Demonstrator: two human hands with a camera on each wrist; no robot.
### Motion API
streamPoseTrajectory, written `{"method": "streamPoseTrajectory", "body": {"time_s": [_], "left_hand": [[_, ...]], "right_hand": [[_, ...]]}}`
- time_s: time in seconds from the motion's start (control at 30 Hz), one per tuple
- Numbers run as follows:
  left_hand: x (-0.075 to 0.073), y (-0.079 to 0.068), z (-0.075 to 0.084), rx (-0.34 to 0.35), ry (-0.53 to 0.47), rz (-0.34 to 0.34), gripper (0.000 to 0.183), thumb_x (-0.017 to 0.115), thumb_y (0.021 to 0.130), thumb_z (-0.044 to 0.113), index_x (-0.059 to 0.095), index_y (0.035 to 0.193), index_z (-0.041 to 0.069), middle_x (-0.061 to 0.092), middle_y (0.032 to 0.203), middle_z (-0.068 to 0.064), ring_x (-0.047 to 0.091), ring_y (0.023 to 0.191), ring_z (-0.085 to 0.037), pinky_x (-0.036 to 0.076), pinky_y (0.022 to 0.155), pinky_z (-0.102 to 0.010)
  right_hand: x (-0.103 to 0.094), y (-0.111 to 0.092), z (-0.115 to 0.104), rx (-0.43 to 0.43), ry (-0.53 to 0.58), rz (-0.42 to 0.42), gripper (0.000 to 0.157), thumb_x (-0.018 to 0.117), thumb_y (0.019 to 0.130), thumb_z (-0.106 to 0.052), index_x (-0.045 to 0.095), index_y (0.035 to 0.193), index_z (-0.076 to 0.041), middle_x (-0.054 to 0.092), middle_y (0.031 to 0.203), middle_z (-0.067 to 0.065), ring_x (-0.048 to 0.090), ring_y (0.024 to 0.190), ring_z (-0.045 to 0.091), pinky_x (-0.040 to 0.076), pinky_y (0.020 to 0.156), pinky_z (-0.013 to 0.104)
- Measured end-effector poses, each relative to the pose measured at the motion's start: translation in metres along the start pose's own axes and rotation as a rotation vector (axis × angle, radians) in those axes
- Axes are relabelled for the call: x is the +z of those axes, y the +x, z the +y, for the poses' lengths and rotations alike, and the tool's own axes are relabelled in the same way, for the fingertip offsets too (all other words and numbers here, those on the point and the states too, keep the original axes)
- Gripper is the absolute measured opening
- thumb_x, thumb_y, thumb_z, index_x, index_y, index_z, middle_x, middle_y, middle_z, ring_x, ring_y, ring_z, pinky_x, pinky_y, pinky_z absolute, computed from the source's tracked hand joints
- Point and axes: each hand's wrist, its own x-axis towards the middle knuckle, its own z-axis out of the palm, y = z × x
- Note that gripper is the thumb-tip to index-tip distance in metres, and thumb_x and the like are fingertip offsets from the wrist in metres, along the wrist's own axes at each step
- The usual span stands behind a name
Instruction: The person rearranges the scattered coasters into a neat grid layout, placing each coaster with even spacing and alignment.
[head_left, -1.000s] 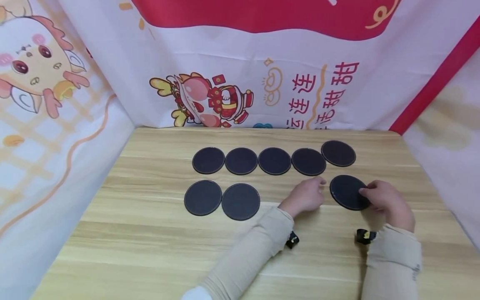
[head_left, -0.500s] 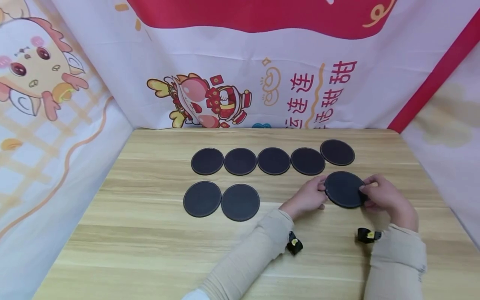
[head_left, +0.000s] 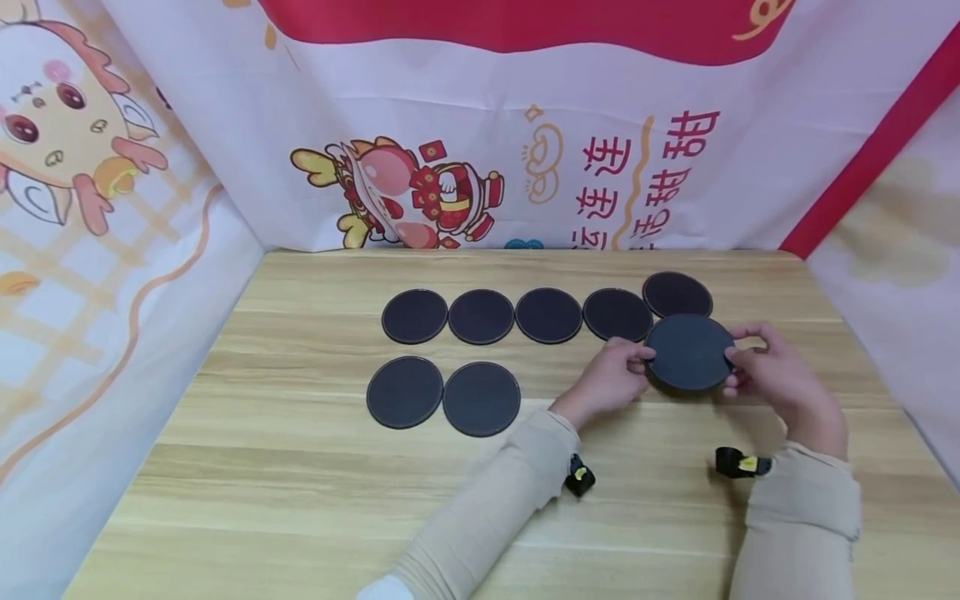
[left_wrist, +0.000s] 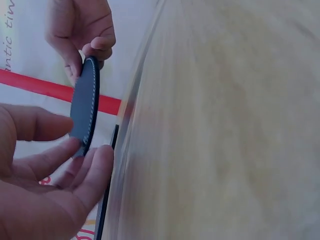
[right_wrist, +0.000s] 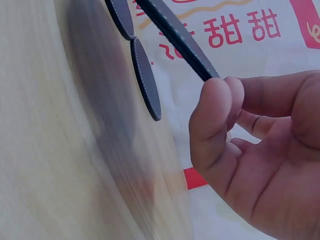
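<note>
Between both hands, a round black coaster point(head_left: 690, 353) with a stitched rim is held above the table. My right hand point(head_left: 789, 385) pinches its right edge between thumb and fingers; the right wrist view shows that pinch on the coaster point(right_wrist: 182, 42) closely. At the opposite edge, my left hand point(head_left: 606, 380) holds it by the fingertips, and in the left wrist view the coaster point(left_wrist: 85, 107) is seen nearly edge-on, off the wood. Just behind it lies the rightmost back-row coaster point(head_left: 677, 293), partly covered in the head view.
Several matching coasters, such as this one point(head_left: 549, 315), lie edge to edge along the back of the wooden table point(head_left: 300, 500). Two more, including the front-left coaster point(head_left: 405, 392), form a nearer row. A printed cloth point(head_left: 480, 100) hangs behind the table.
The left hand has come to the coaster's left edge and taken hold. The coaster, first held by the right hand alone, has risen and moved slightly left and toward the back row.
</note>
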Motion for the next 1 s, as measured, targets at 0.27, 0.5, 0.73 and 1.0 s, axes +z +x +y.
{"method": "streamPoseTrajectory", "body": {"time_s": [0.27, 0.5, 0.73, 1.0], "left_hand": [[-0.012, -0.003, 0.003, 0.081, 0.008, -0.008, 0.043, 0.065, 0.087, -0.007, 0.070, 0.127, 0.007, 0.050, 0.123, 0.005, 0.055, 0.109, -0.008, 0.045, 0.089, -0.017], [-0.018, -0.004, 0.007, 0.165, -0.054, 0.050, 0.043, 0.059, 0.088, -0.009, 0.068, 0.128, 0.003, 0.051, 0.122, 0.003, 0.055, 0.116, -0.009, 0.048, 0.096, -0.023], [-0.018, -0.004, 0.007, 0.213, 0.011, 0.068, 0.035, 0.062, 0.086, -0.010, 0.074, 0.115, 0.005, 0.050, 0.124, 0.005, 0.055, 0.107, -0.005, 0.047, 0.091, -0.018], [-0.021, -0.005, 0.006, 0.286, 0.024, 0.149, 0.043, 0.057, 0.088, -0.014, 0.069, 0.124, 0.005, 0.056, 0.122, 0.001, 0.055, 0.111, -0.005, 0.045, 0.094, -0.016]], "right_hand": [[-0.004, -0.004, -0.006, -0.056, 0.162, 0.008, 0.015, 0.046, 0.106, -0.007, 0.040, 0.117, -0.015, 0.056, 0.080, 0.008, 0.060, 0.063, 0.019, 0.058, 0.063, 0.032], [-0.003, -0.004, -0.009, -0.094, 0.278, -0.004, 0.016, 0.047, 0.106, -0.007, 0.040, 0.119, -0.015, 0.061, 0.081, 0.006, 0.061, 0.062, 0.019, 0.058, 0.062, 0.031], [-0.003, -0.006, -0.010, -0.124, 0.325, 0.008, 0.018, 0.048, 0.106, -0.005, 0.042, 0.120, -0.014, 0.063, 0.083, 0.005, 0.060, 0.062, 0.019, 0.058, 0.062, 0.032], [-0.001, -0.006, -0.012, -0.145, 0.340, 0.003, 0.019, 0.050, 0.105, -0.005, 0.043, 0.121, -0.013, 0.064, 0.083, 0.007, 0.061, 0.062, 0.020, 0.059, 0.062, 0.032]]}}
